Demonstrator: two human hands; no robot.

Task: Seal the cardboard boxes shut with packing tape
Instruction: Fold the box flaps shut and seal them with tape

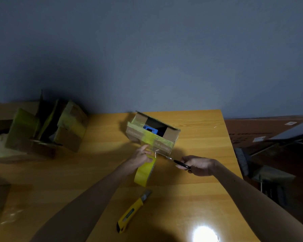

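Task's thing: the small brown cardboard box (171, 137) stands on the yellow wooden counter (199, 130), ahead of both hands. Its top is not closed, and a blue object (150, 131) shows inside.
Tape on the box: a yellow strip (150, 139) runs down the box's near face and leads toward the roll.
Left hand: the left hand (141, 155) sits just below the box's near face. Its fingers are curled round the roll of yellow packing tape (144, 173), which hangs toward the person.
Right hand: the right hand (201, 165) is to the right of the roll, wrapped round the handles of the black-handled metal scissors (175, 160).
Long axis: the scissors lie almost level, handles to the right. The blades point left and slightly away, toward the short stretch of tape between box and roll.
Blade state: whether the blades are apart or closed on the tape is too small to tell.
Key relation: the tape runs from the box back toward the person, and the scissors cross it from the right. The cut looks due just beside the left hand's fingers, so they are close to the blades.
Nearer hand: the left hand is nearest the box and looks to be keeping the tape taut; the right does the cutting.
Step judged: cutting the strip free from the roll.
Also there: a yellow utility knife (129, 213) lies nearer the person, and a pile of taped cardboard boxes (70, 123) sits far left.
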